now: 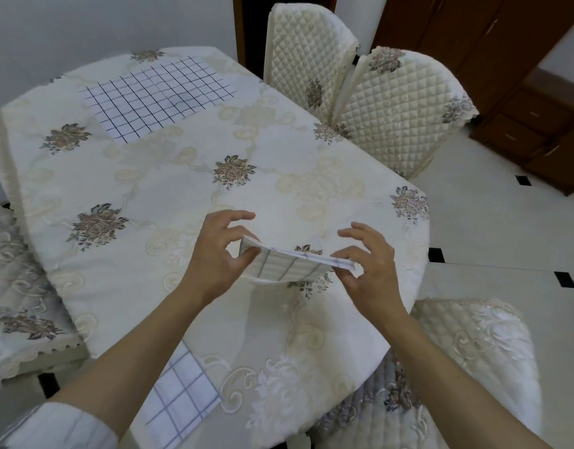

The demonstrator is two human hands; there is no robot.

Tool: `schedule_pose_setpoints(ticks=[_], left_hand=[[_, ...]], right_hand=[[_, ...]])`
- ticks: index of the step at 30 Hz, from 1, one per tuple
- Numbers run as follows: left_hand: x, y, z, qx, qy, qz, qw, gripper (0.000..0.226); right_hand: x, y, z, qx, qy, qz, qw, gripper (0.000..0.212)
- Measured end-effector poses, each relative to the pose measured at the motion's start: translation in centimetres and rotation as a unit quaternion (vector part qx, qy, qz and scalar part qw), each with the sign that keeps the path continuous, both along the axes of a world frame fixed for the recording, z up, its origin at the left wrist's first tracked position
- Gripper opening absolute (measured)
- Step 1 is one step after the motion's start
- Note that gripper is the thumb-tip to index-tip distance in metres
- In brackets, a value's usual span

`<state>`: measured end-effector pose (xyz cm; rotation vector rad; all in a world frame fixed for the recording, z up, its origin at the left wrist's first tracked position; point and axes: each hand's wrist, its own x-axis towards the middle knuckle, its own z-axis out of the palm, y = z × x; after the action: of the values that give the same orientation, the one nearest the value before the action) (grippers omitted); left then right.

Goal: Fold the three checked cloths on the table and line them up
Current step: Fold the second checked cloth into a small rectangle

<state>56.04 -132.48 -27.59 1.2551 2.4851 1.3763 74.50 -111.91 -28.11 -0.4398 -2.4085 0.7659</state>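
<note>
A folded white checked cloth (288, 265) hangs a little above the near right part of the table. My left hand (219, 251) pinches its left end between thumb and fingers. My right hand (366, 264) pinches its right end. A second checked cloth (156, 95) lies spread flat at the far side of the table. A third checked cloth (182, 403) lies at the table's near edge, partly hidden under my left forearm.
The table (169, 189) wears a cream floral tablecloth. Two quilted chairs (399, 108) stand at its far right, another chair (473, 351) at the near right, and one (16, 286) at the left. Tiled floor lies to the right.
</note>
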Motion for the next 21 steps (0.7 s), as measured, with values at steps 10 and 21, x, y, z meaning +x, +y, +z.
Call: schedule_pose_setpoints(ticks=[10,21], left_hand=[[0.5,0.0,-0.4,0.049,0.035,-0.001,0.998,0.015],[5.0,-5.2,-10.9,-0.057,0.031,-0.047,0.997,0.010]], right_hand=[[0.7,0.7,1.3,0.112,0.066,-0.001,0.992,0.020],[7.5,-2.4,-9.0,0.042,-0.088,0.085,0.992,0.020]])
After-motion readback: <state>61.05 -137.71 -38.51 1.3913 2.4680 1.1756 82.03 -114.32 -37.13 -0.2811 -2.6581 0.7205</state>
